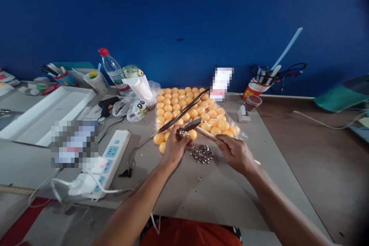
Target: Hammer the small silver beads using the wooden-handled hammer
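My right hand (235, 153) is wrapped around the wooden handle of a hammer (206, 134). The hammer's dark metal head is close above my left hand (174, 147). Between the fingers of that hand is a small round shiny metal piece (181, 132); its exact kind is hard to make out. Just below lies a heap of small shiny metal pieces (201, 154) on the grey tabletop (219, 196). Behind both hands, orange balls (175, 102) sit in rows under clear plastic, with a few loose ones at the near left.
A dark strap or cable (184, 110) crosses the balls. To the left are a white power strip (118, 144) with plugs and cables, a glue gun (107, 104), a bottle (113, 71) and a white tray (62, 102). A tool cup (255, 87) stands back right.
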Available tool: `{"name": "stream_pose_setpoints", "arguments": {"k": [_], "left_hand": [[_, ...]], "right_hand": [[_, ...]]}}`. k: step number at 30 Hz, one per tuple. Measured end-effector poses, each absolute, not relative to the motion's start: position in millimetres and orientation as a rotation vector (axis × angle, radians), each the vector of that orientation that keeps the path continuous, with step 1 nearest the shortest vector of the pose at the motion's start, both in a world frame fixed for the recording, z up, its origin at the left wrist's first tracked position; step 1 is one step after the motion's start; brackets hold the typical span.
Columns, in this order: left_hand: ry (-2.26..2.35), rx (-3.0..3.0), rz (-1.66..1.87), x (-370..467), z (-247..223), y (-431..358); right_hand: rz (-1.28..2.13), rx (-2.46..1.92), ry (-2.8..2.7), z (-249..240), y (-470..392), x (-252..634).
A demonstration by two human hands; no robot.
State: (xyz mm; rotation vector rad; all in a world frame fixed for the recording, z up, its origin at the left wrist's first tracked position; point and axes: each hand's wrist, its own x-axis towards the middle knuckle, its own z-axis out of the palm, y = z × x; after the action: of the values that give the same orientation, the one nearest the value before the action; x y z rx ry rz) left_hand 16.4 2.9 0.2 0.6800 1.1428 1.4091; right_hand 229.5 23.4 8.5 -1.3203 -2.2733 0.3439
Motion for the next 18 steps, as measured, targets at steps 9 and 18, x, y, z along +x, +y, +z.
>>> {"name": "stream_pose_setpoints", "arguments": {"k": [9, 18], "left_hand": [[1.200, 0.782, 1.428, 14, -8, 8], [1.236, 0.899, 1.436, 12, -29, 12]], "right_hand": [[0.332, -1.253, -2.280, 7, 25, 228], [0.352, -1.265, -2.258, 1, 28, 228]]}}
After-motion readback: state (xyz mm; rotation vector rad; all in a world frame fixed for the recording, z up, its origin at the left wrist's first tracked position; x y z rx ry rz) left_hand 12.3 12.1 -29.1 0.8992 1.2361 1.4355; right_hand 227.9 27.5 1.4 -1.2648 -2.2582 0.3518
